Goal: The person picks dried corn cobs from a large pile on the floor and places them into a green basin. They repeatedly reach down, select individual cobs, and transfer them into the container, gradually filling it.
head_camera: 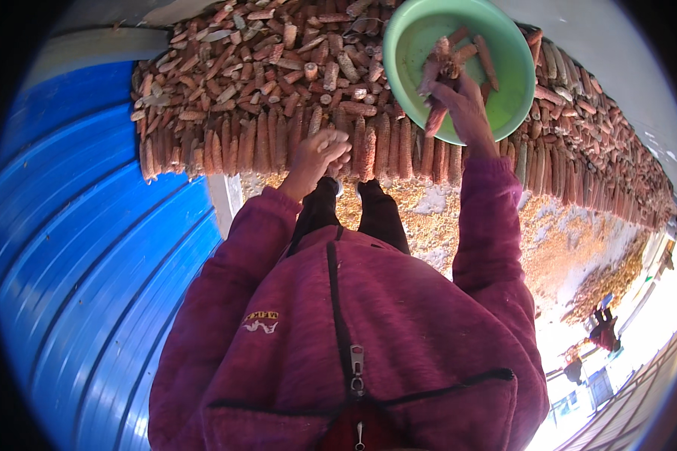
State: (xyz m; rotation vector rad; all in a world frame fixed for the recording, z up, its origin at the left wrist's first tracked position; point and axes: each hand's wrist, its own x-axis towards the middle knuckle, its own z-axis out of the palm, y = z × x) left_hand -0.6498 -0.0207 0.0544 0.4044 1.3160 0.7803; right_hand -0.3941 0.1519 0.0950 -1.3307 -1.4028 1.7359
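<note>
My right hand (465, 104) is inside a light green plastic basin (519, 107), closed around several bare corncobs (437, 119). One of these points down toward the basin's near rim. A few more loose cobs (486, 62) lie on the basin's floor beyond the fingers. My left hand (319, 155) hovers before the stacked row of cobs (265, 141), its fingers loosely bent and nothing visible in them. The basin rests against or on the cob pile (293, 62); its underside is hidden.
Blue corrugated sheet metal (90, 214) rises on the left, and a pale wall (615, 62) runs behind the pile. Yellow corn kernels (429, 225) are scattered on the ground around my feet. The cob row curves away to the right. A person (603, 332) is in the distance at lower right.
</note>
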